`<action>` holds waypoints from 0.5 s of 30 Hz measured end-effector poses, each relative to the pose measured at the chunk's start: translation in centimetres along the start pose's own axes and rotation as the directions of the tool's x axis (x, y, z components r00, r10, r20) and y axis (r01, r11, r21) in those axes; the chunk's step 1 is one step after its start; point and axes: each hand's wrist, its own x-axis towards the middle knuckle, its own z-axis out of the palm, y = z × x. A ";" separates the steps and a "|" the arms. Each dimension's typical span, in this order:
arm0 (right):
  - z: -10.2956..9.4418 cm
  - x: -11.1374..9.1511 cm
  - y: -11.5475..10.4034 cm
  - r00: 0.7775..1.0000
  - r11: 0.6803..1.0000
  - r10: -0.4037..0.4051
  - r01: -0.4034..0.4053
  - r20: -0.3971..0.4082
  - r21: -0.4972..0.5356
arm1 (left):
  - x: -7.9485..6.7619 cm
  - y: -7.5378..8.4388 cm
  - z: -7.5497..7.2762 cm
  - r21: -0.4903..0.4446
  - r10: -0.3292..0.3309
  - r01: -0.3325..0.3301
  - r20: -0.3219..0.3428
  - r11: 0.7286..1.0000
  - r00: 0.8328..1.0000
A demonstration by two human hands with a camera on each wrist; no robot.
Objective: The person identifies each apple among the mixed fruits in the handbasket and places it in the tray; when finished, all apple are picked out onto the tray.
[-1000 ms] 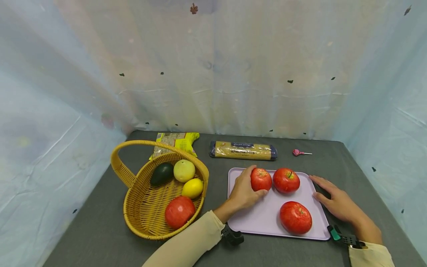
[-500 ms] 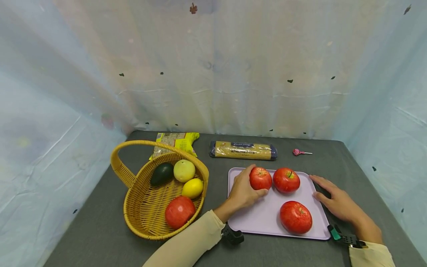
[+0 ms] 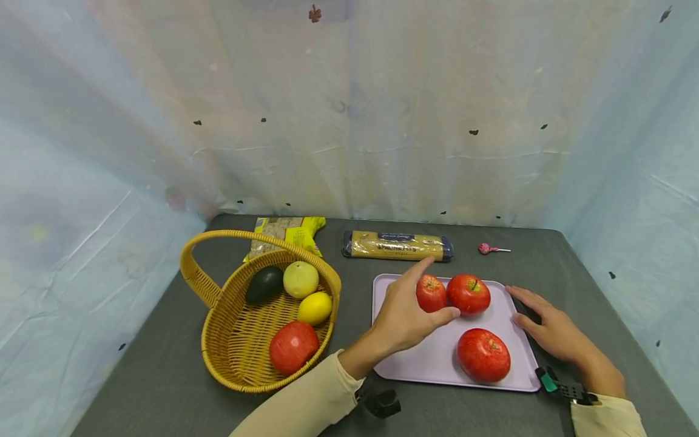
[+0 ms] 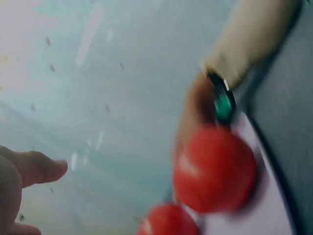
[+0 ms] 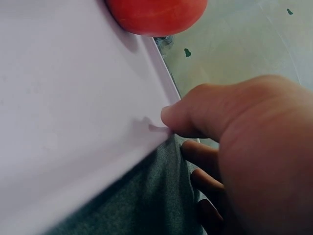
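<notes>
My left hand (image 3: 403, 312) hovers over the left side of the lilac tray (image 3: 415, 364), with thumb and fingers spread apart. Between them, on the tray, sits a red apple (image 3: 431, 294), partly hidden by the hand. Touching its right side is a second red apple (image 3: 468, 295) with a dark stem. A larger red apple (image 3: 483, 356) lies nearer the front of the tray. In the left wrist view my left fingers (image 4: 41, 167) hold nothing. My right hand (image 3: 557, 334) rests at the tray's right rim, its thumb (image 5: 193, 112) on the edge and fingers outside it.
Left of the tray stands a yellow wicker basket (image 3: 218, 352) holding an avocado (image 3: 264, 285), a pale green round fruit (image 3: 301, 280), a lemon (image 3: 315, 308) and a red fruit (image 3: 293, 348). Behind lie a yellow bag (image 3: 300, 235), a spaghetti pack (image 3: 397, 246) and a lollipop (image 3: 486, 249).
My left hand has let go of the left apple, and its fingers have spread away from it. That apple has shifted slightly right against its neighbour. My right hand has stayed still.
</notes>
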 end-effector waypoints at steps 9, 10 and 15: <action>0.0 0.2 -0.1 1.000 1.000 0.013 -0.013 0.007 -0.005 | -4.6 2.7 -3.2 -0.335 0.075 0.014 0.250 0.942 0.965; 0.0 0.1 0.0 1.000 1.000 0.010 -0.010 0.005 -0.006 | -5.1 2.7 -3.7 -0.343 0.081 0.016 0.266 0.939 0.961; 0.0 0.1 0.0 1.000 1.000 0.008 -0.008 0.007 -0.006 | -7.9 2.3 -7.2 -0.327 0.087 0.016 0.296 0.945 0.951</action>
